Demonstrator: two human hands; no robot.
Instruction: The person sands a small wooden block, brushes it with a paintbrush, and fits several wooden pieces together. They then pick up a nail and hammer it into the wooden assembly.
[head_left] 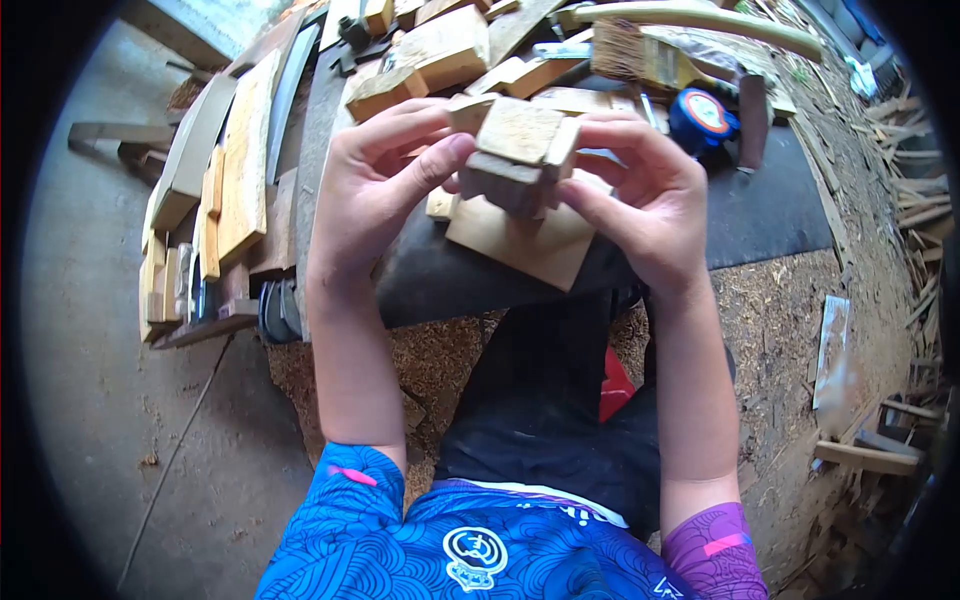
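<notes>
Between my two hands, a wooden block assembly (518,130) is held up over the bench. It looks like several small blocks fitted together, pale on top with a darker brown face below. My left hand (385,170) pinches its left side, thumb in front and fingers behind. On the right side, my right hand (648,195) grips it with thumb and fingers. Beneath it, a flat pale wooden board (530,248) lies on the dark bench top (770,215). The fingertips behind the assembly are partly hidden.
Several wood offcuts (440,50) crowd the back of the bench. A brush (645,55) and a blue tape measure (703,118) lie at the back right. Boards (245,160) are stacked along the left. Shavings (760,320) cover the ground; scrap wood (920,210) is piled at right.
</notes>
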